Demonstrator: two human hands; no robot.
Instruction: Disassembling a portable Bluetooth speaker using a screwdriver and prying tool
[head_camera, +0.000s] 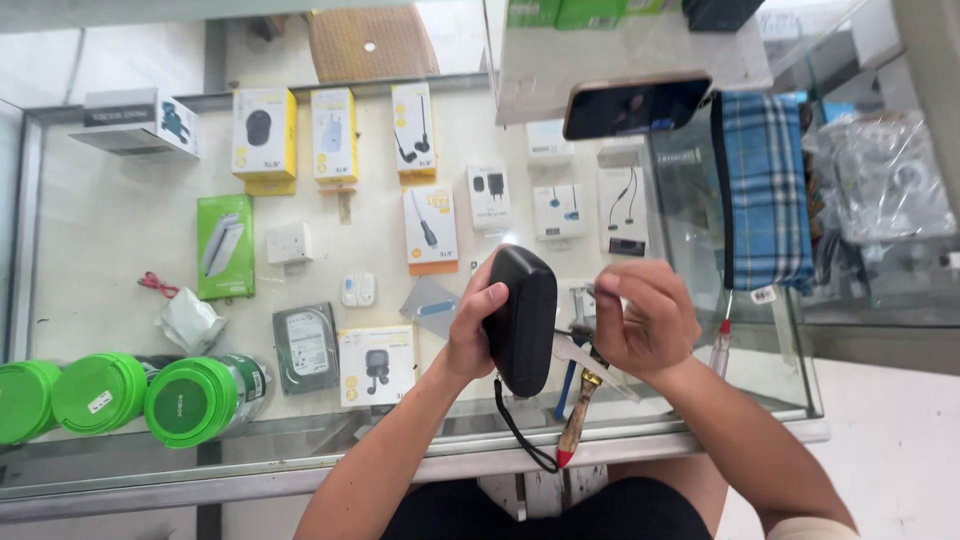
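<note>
My left hand grips a black rounded device that looks like a small speaker, held upright over the glass counter. A black wrist cord dangles from its lower end. My right hand is closed beside the device's right face, fingers pinched around a thin tool whose tip points at the device. Below my hands a brush with a wooden handle and red tip and a blue-handled tool lie on the glass.
Three green cylinders lie at the counter's left. Boxed chargers and earphones and a hard drive sit inside the case. A phone rests on a raised glass shelf, a plaid cloth hangs right, a red-tipped screwdriver nearby.
</note>
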